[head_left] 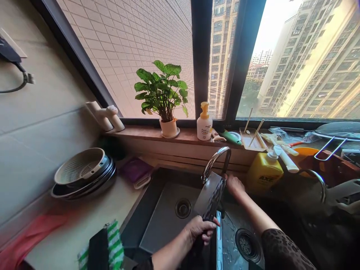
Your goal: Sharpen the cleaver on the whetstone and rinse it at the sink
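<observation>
My left hand (199, 228) grips the handle of a broad cleaver (210, 195), holding its wet blade up over the double sink (165, 221), just under the curved tap spout (215, 159). My right hand (234, 184) reaches behind the blade to the base of the tap, fingers curled on it; what they hold is hidden by the blade. A patterned dark sleeve (284, 251) covers my right forearm. The sink has two round drains (182, 208), one in each basin.
Stacked pans with a colander (83, 170) lie on the left counter, a green-striped cloth (112, 243) nearer me. On the sill stand a potted plant (165, 97) and a soap pump (204, 123). A yellow detergent bottle (264, 170) and a dish rack (334, 153) sit at the right.
</observation>
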The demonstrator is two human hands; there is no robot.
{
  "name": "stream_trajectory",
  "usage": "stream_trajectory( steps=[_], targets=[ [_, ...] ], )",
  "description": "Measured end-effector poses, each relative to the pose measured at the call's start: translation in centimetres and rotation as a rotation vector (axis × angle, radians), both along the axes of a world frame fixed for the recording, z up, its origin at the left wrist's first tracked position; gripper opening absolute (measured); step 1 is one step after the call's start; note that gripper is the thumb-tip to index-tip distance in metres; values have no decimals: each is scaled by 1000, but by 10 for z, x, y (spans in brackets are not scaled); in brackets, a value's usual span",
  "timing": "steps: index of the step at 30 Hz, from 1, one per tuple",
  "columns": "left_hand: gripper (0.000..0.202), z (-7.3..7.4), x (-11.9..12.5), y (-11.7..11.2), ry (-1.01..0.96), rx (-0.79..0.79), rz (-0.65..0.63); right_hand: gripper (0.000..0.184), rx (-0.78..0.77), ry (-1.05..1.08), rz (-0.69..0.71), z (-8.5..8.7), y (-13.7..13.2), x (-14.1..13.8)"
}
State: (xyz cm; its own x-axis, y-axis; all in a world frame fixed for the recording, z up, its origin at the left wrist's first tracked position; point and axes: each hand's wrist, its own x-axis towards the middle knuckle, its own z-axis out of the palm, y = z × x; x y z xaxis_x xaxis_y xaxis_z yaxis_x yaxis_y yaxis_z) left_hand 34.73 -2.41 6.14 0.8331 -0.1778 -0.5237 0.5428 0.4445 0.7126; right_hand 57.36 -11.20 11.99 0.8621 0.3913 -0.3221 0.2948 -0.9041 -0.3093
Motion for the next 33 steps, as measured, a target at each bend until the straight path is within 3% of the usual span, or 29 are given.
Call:
stream_trajectory(
  steps=[16,20,22,24,26,28,30,31,33],
  targets=[
    [42,14,4,2,-2,-22,1,48,16,-17,43,12,4,14],
    [47,10,-7,5,4,-48,23,45,76,-167,39,16,-10,-13],
    [45,7,-15,5,15,-51,42,45,193,-302,155,8,-20,-48],
    [37,4,-21,4,23,-34,68,43,418,-430,512,-5,-29,-88],
    [36,3,-25,4,24,-16,77,45,509,-399,859,-19,-33,-118],
    [41,4,-28,5,28,-32,44,47,495,-328,1069,-28,-32,-128],
    [40,7,-32,7,24,-77,-2,50,452,-323,1115,-34,-27,-117],
    [39,9,-34,8,12,-103,-24,50,437,-357,1069,-36,-24,-106],
    [41,14,-40,12,-21,-80,-71,49,445,-477,847,-40,-21,-80]
  ],
)
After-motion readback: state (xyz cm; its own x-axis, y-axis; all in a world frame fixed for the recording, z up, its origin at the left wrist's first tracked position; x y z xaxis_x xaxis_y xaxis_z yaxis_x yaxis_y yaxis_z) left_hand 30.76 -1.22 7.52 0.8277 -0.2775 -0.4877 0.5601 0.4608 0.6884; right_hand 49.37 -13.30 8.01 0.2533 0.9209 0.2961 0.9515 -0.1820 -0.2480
